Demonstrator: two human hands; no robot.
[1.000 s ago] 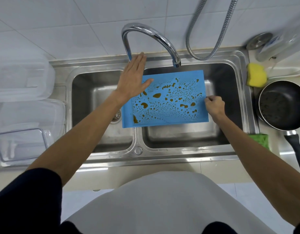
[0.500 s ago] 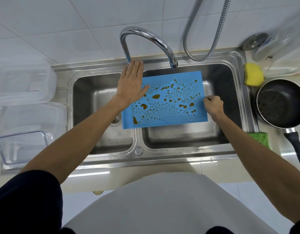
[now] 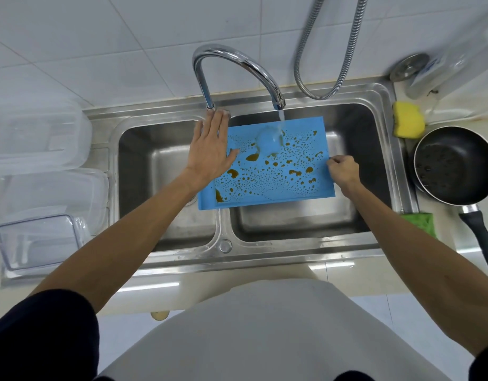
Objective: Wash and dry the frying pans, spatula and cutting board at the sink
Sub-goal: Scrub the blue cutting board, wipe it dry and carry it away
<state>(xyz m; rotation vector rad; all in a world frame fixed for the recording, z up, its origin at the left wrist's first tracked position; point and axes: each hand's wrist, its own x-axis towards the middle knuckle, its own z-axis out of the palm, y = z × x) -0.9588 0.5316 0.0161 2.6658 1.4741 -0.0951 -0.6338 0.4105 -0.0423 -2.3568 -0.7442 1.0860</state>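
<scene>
The blue board (image 3: 275,171) is lying flat across the sink (image 3: 306,250) at frame centre, spanning the divider, mostly over the right basin; brown droplets are speckling its surface; water is striking its upper middle; the black pan (image 3: 454,166) is sitting at right, beside the sink, its handle pointing toward the lower right.

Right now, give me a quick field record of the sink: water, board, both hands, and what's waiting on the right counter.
water: running from the faucet onto the board's far part
cutting board: blue, spotted with brown drops, held over the sink, mostly above the right basin
left hand: open, fingers reaching to the faucet base
right hand: pinching the board's right edge
frying pan: black, on right counter
sponges: yellow sponge, green sponge
</scene>
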